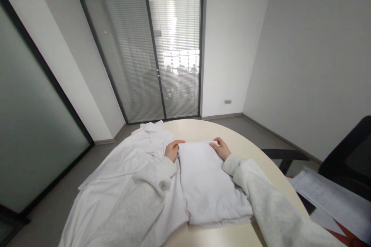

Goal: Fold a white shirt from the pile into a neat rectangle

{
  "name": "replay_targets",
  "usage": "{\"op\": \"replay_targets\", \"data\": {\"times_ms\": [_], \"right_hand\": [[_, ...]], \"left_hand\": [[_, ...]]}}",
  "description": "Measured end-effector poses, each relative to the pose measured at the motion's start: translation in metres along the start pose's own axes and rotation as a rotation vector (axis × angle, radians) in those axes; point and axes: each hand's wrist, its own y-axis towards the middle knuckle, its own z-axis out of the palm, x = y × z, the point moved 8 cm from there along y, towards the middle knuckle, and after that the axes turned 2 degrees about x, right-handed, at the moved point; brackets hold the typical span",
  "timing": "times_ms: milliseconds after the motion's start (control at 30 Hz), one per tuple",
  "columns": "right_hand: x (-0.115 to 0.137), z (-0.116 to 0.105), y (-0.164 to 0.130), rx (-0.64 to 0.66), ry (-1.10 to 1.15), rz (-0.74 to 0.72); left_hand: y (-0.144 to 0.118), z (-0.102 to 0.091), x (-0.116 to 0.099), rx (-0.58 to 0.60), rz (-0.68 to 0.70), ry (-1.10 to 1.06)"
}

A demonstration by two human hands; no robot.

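Observation:
A folded white cloth, perhaps a garment, lies flat on the round cream table in front of me. At its far left corner my left hand is closed on the edge, fingers along the top. My right hand pinches the far right corner between thumb and fingers. To the left, a loose, rumpled heap of white cloth covers that side of the table and hangs over its edge. My left forearm lies across part of this heap.
A black office chair stands at the right, with papers by the table's right edge. Glass doors with blinds are set in the far wall. A dark-framed glass panel stands at the left.

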Motion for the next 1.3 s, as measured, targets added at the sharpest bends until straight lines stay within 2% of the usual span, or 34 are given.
{"op": "replay_targets", "data": {"times_ms": [67,200,300,367,467,533,600,700,767,833,933,1033,1100,1200,1300], "right_hand": [[-0.007,0.004,-0.001,0.088,0.149,0.134],[-0.012,0.02,-0.012,0.347,0.466,0.362],[-0.008,0.021,-0.015,0.375,0.537,0.388],[-0.002,0.018,-0.013,0.341,0.553,0.331],[0.007,0.016,-0.01,0.297,0.585,0.252],[0.008,0.015,-0.011,0.292,0.619,0.257],[0.008,0.02,-0.016,0.367,0.657,0.298],[0.005,0.032,-0.027,0.572,0.627,0.375],[0.002,0.035,-0.029,0.622,0.556,0.379],[-0.002,0.032,-0.023,0.563,0.504,0.337],[-0.008,0.025,-0.01,0.388,0.483,0.26],[-0.011,0.017,-0.001,0.243,0.48,0.207],[-0.01,0.012,0.0,0.184,0.492,0.195],[-0.004,0.016,-0.007,0.238,0.558,0.247],[0.008,0.028,-0.021,0.428,0.644,0.303]], "left_hand": [[0.001,0.001,0.005,-0.011,-0.068,-0.13],[0.0,0.005,0.018,-0.027,-0.262,-0.502],[-0.007,0.019,0.025,0.083,-0.436,-0.668],[-0.011,0.025,0.029,0.137,-0.477,-0.613],[-0.01,0.023,0.028,0.161,-0.367,-0.461],[-0.007,0.021,0.026,0.167,-0.293,-0.433],[-0.004,0.015,0.026,0.124,-0.255,-0.445],[0.0,0.002,0.027,-0.004,-0.239,-0.496],[0.001,0.001,0.026,-0.029,-0.26,-0.573],[-0.001,0.008,0.024,0.023,-0.302,-0.657],[-0.007,0.024,0.02,0.167,-0.347,-0.669],[-0.012,0.035,0.013,0.295,-0.284,-0.556],[-0.012,0.038,0.01,0.33,-0.22,-0.507],[-0.007,0.031,0.014,0.279,-0.191,-0.491],[-0.001,0.015,0.023,0.132,-0.224,-0.494]]}}
